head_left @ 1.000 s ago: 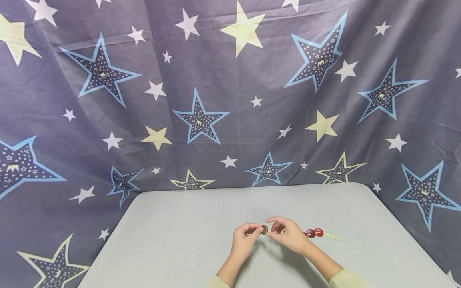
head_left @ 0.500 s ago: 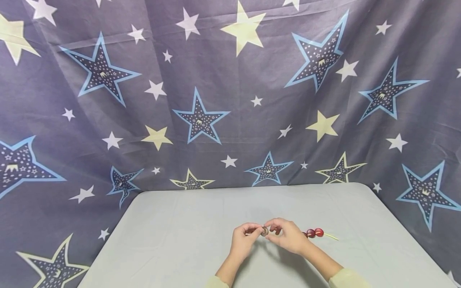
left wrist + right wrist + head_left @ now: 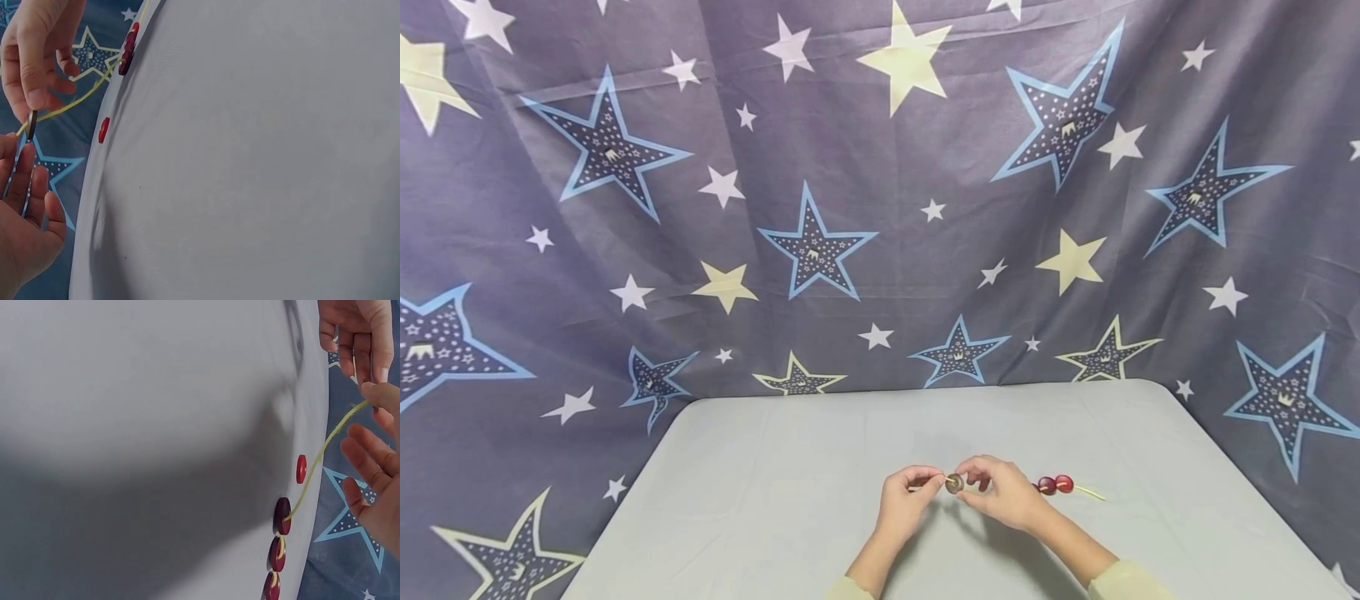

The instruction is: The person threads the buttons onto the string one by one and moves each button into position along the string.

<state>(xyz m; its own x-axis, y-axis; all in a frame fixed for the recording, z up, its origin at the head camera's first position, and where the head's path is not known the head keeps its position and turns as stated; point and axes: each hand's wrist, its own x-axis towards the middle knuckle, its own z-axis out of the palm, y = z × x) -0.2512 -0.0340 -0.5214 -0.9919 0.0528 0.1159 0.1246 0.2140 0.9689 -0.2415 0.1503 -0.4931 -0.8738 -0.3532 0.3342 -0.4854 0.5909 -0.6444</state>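
A round brown button (image 3: pixel 955 484) stands on edge between my two hands, with a yellow cord (image 3: pixel 67 107) running through it. My left hand (image 3: pixel 904 502) pinches the short cord end poking out on the button's left side. The button's rim is pinched by the thumb and a finger of my right hand (image 3: pixel 1004 493). From there the cord curves to a row of dark red buttons (image 3: pixel 278 553) strung on it. A loose red button (image 3: pixel 301 469) lies near the strung ones; in the head view my right hand hides it.
Past my right wrist, a brighter red button (image 3: pixel 1064 483) sits at the row's far end, where the cord's other tail lies on the table (image 3: pixel 775 467). A star-patterned curtain (image 3: pixel 850 208) hangs around the table's back and sides.
The brown button has turned its face toward the head camera and shifted slightly right, from my left fingertips to my right ones. Yellow cord now shows on its left side.
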